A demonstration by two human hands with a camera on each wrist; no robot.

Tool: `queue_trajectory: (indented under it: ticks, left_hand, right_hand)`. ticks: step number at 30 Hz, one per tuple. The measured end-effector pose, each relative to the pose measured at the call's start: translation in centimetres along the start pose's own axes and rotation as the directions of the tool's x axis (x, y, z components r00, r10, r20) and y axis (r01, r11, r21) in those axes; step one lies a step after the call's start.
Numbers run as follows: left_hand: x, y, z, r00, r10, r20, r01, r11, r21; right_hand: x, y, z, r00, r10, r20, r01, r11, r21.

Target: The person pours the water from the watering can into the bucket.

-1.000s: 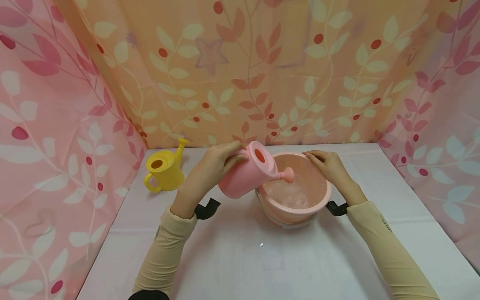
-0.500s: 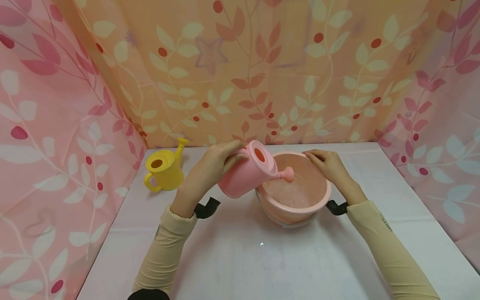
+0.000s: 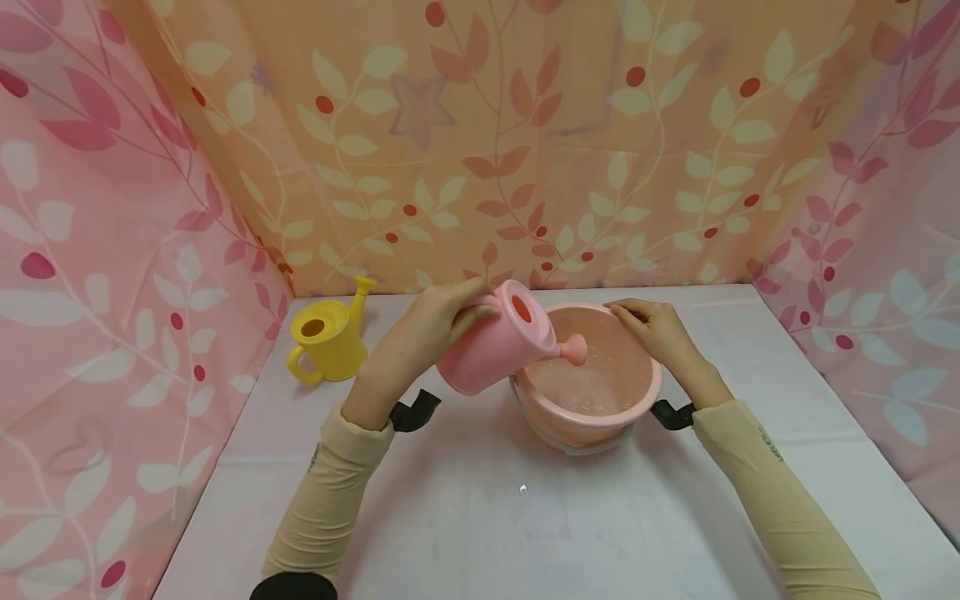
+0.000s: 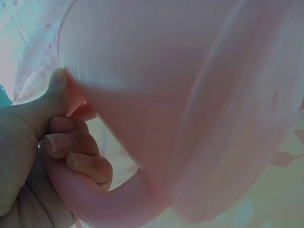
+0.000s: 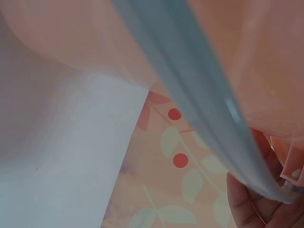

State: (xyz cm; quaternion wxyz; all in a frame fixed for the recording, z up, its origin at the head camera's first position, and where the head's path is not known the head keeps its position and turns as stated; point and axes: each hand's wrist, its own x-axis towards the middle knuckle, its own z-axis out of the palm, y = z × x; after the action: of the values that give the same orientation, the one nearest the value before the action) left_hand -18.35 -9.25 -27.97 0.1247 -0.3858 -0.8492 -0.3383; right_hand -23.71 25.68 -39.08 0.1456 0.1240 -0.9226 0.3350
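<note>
My left hand [image 3: 437, 321] grips the handle of a pink toy watering can [image 3: 491, 350]. In the left wrist view its fingers [image 4: 78, 152] curl round the handle, with the thumb against the can's body. The can tilts to the right, its spout rose [image 3: 575, 349] over the mouth of a pink bucket [image 3: 592, 417] with rippling water [image 3: 592, 379] inside. My right hand [image 3: 652, 325] holds the bucket's far right rim. In the right wrist view its fingers [image 5: 242, 199] are beside the end of the bucket's grey carrying handle [image 5: 190, 90], partly hidden by it.
A yellow toy watering can [image 3: 330, 342] stands upright at the back left of the white table [image 3: 480, 533]. A small water drop [image 3: 523, 489] lies in front of the bucket. Patterned cloth [image 3: 525, 150] hangs behind the table and along both sides.
The water in the bucket has gone from strong bubbling to smoother, then to small ripples. Both hands, the pink watering can and the bucket stay almost in place.
</note>
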Motion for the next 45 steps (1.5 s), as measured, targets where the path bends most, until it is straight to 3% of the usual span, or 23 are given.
queue_trajectory:
  ticks: [24, 45]
  left_hand:
    - [0.31, 0.45, -0.18, 0.999, -0.003, 0.04, 0.001, 0.999, 0.051]
    - [0.46, 0.43, -0.09, 0.999, 0.021, 0.025, -0.023, 0.998, 0.06]
  right_hand:
    - [-0.08, -0.12, -0.13, 1.0, 0.018, 0.012, -0.018, 1.0, -0.001]
    - [-0.02, 0.02, -0.03, 1.0, 0.004, 0.005, -0.004, 1.0, -0.003]
